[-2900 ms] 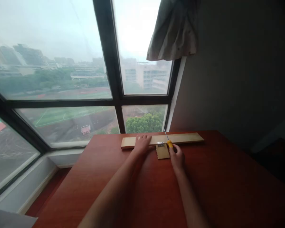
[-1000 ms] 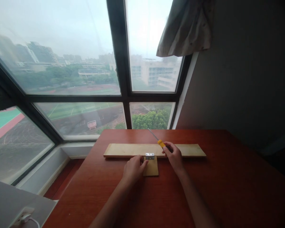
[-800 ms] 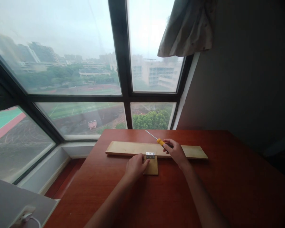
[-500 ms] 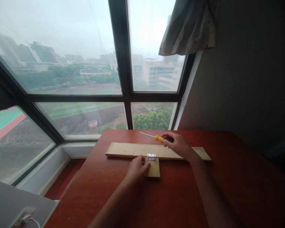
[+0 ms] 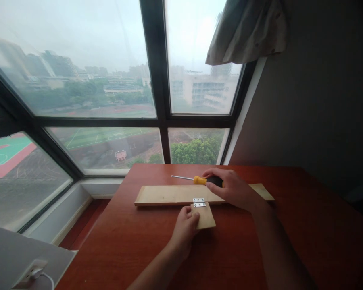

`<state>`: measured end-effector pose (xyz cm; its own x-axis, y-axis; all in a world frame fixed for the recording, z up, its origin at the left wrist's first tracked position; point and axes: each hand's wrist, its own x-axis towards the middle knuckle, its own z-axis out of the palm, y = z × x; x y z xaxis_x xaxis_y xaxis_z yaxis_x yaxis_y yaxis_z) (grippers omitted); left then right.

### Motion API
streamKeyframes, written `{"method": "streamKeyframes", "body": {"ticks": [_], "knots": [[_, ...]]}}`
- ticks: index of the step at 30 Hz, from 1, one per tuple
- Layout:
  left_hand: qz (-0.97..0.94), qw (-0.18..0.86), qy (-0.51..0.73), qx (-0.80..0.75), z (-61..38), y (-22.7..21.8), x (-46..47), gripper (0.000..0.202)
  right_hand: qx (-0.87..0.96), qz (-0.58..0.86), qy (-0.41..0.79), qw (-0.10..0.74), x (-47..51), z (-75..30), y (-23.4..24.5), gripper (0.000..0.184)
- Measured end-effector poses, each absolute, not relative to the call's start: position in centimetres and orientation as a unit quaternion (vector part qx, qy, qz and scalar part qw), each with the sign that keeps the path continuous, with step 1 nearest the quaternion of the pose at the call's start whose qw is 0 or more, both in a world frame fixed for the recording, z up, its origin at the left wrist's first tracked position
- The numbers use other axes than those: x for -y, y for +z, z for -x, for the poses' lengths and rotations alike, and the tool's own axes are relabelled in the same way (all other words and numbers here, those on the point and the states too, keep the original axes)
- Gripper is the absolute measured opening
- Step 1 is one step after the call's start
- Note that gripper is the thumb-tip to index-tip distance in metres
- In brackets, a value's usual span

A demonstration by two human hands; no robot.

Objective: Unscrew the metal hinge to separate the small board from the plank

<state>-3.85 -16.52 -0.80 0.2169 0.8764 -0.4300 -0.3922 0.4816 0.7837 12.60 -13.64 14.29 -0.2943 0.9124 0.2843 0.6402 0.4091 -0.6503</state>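
A long pale wooden board (image 5: 166,194) lies across the red-brown table (image 5: 133,249). A small wooden piece (image 5: 205,217) joins its near edge through a small metal hinge (image 5: 199,202). My left hand (image 5: 185,228) pinches the left edge of the small piece, which sits tilted up a little. My right hand (image 5: 234,188) rests over the board and is closed round a screwdriver (image 5: 199,180) with a yellow and black handle. Its metal shaft points left, lying just beyond the board's far edge.
A large dark-framed window (image 5: 157,80) stands right behind the table's far edge. A bunched curtain (image 5: 248,34) hangs at the upper right beside a dark wall. At the lower left a white surface carries a plug and cable (image 5: 33,272).
My right hand turned the screwdriver from pointing away to pointing left and carried it over the board's far edge. My left hand went from the board to the small piece and lifted it slightly.
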Motion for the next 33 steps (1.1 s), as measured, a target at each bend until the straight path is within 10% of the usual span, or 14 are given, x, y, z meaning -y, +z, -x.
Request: {"method": "streamKeyframes", "body": {"ticks": [33], "knots": [[-0.212, 0.730, 0.477, -0.441, 4.4, -0.3, 16.4, 0.032, 0.733, 0.605, 0.098, 0.294, 15.3, -13.7, 16.6, 0.019]]}}
